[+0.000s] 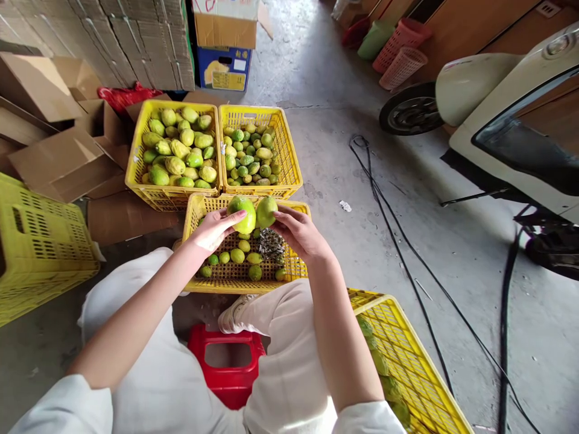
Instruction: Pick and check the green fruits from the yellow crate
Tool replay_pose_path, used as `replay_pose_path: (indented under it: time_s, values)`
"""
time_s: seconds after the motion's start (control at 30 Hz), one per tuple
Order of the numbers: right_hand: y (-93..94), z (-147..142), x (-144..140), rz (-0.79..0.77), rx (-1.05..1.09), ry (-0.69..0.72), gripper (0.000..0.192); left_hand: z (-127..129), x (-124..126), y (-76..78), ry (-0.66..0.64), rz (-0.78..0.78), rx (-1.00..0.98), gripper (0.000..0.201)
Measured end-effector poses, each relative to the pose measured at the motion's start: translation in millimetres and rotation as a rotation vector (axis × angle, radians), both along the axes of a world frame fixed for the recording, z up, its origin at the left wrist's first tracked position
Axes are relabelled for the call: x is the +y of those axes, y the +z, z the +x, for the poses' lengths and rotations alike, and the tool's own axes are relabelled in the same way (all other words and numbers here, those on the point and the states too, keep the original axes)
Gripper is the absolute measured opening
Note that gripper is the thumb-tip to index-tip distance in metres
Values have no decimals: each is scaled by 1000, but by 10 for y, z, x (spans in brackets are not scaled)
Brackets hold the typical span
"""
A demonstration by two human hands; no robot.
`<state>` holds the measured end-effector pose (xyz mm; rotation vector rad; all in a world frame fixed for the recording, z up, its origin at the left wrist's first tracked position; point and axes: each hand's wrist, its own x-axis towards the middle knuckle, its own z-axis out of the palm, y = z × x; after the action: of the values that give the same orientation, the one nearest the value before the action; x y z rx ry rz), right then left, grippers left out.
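Observation:
My left hand [218,229] grips a large green lemon [242,214], the thumb lying across its near side. A second, slightly smaller green lemon [266,212] is in my right hand [300,231], held at its right side by the fingertips. The two fruits are side by side, close together, above the near yellow crate [246,283]. Scattered on that crate's floor are several loose green-yellow lemons [237,255] and a crumpled dark, shiny wrapper [271,245]. My hands hide part of the crate's far side.
Beyond stand a left crate [174,191] heaped with larger lemons and a right crate [289,163] with smaller ones. Another fruit crate [407,337] is at lower right. A red stool [226,380] sits between my legs. Cardboard boxes [67,157], black cables [398,241] and a scooter [479,96] surround the area.

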<state>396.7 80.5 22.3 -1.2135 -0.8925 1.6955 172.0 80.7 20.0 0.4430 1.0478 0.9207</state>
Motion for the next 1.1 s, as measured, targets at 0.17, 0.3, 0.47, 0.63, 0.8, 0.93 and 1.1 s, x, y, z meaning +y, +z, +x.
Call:
replay_pose_path:
  time_s: [0.17,0.3,0.47,0.63,0.8,0.93,1.1]
  values:
    - [-53,49,12,-18,0,-15,63,-26,1,-26,-22,42,27,40]
    - [-17,30,11,-23,-21,-32,65,-45,10,-53,-31,37,23,28]
    - [62,35,6,-9,31,16,59,-28,6,-73,-90,102,12,25]
    - [28,46,9,-41,43,-38,66,3,15,-100,-82,124,22,43]
    - [-2,-25,11,-91,44,-66,72,-3,22,-83,-11,57,18,51]
    - [5,-43,9,-98,38,-56,68,-26,3,-33,-3,-12,78,46]
    - [2,13,7,-70,39,10,59,-66,-9,28,-27,56,174,46]
